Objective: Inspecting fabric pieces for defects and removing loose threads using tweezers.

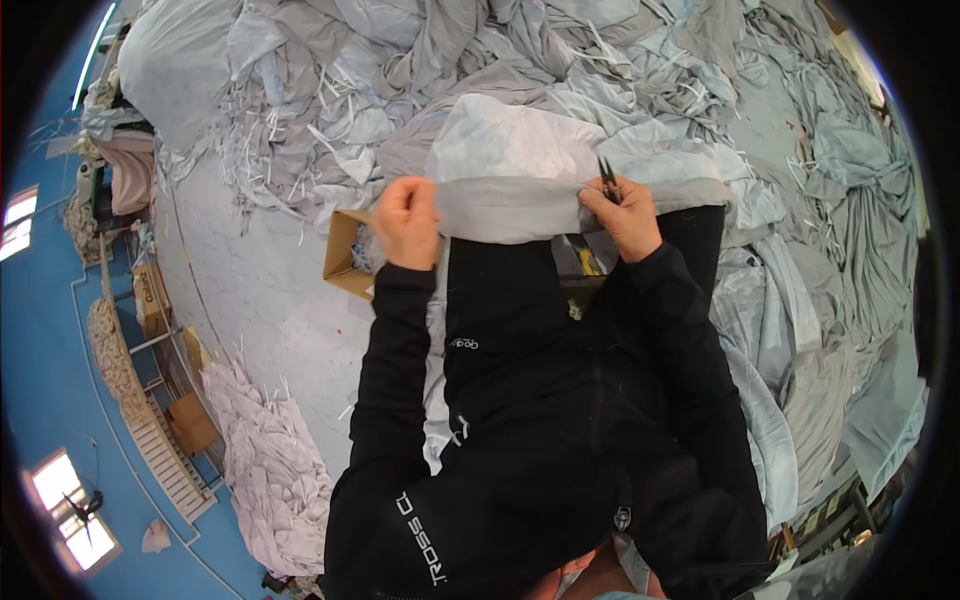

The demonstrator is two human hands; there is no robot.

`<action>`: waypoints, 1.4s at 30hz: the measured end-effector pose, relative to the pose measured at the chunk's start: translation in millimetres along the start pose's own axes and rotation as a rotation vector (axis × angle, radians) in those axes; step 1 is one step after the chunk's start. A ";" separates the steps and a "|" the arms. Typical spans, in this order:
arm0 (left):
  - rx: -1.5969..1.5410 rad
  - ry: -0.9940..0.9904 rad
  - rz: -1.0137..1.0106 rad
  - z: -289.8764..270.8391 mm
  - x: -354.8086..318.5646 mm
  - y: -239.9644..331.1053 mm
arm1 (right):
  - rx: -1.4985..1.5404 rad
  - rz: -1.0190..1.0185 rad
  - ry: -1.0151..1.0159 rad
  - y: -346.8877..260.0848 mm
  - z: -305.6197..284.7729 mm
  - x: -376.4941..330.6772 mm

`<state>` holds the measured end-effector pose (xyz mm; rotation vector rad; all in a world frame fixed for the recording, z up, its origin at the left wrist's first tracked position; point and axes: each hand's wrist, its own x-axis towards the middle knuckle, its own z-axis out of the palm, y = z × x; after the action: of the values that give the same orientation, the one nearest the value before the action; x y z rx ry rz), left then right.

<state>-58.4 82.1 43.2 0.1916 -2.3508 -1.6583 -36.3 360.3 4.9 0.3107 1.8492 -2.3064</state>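
Note:
A folded grey cloth piece (520,205) is stretched between my two hands over my lap. My left hand (405,222) grips its left end with fingers closed. My right hand (625,215) pinches the cloth's right end and also holds small black thread snips (607,180), their points sticking up past my fingers. Both black sleeves come in from below. A paler cloth (510,140) lies just behind the held piece.
A large heap of grey and pale blue fabric (600,60) covers the table ahead and to the right. An open cardboard box (345,255) sits by my left hand. A white table surface (250,290) lies left, with a fabric bundle (265,460) below.

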 end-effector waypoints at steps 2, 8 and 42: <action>0.224 0.096 0.115 -45.4 6.4 -22.9 | 0.015 0.006 0.002 0.6 -2.5 0.0; 0.951 0.288 -0.036 -160.3 13.4 -89.9 | -0.013 0.017 0.027 -2.8 -7.0 0.9; -0.066 -0.702 0.010 -37.9 -6.5 50.6 | -1.815 -0.529 0.895 -203.7 -486.0 -114.3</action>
<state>-39.4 66.7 101.8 -0.4967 -2.7379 -2.0350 48.4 879.1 125.0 0.5374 3.6464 0.3786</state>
